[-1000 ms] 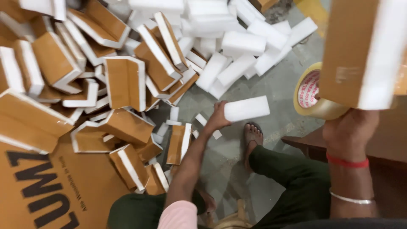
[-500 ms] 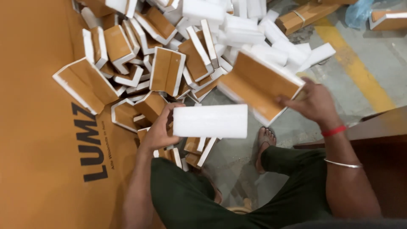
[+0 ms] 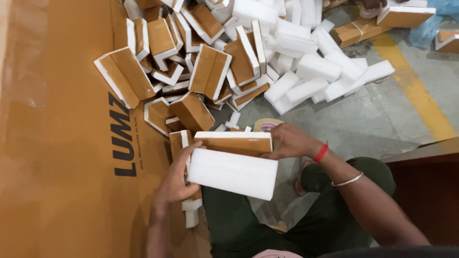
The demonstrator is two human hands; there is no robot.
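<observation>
My left hand [image 3: 174,179] grips the left end of a white foam block [image 3: 234,173], held level over my lap. My right hand [image 3: 289,141] holds the right end of a brown cardboard piece with white foam edging [image 3: 234,142], which lies just behind the block and touches it. A red thread and a metal bangle circle my right wrist. Part of a roll of tape [image 3: 267,125] shows behind the cardboard piece.
A heap of brown-and-white pieces [image 3: 191,62] and loose white foam blocks [image 3: 311,71] covers the grey floor ahead. A large flat cardboard sheet [image 3: 57,143] lies at left. A dark wooden surface [image 3: 420,191] stands at right; a yellow floor line [image 3: 420,100] runs beyond.
Both hands have come down together: the foam block and the cardboard piece, held apart before, now meet in front of me. My view has shifted to the right.
</observation>
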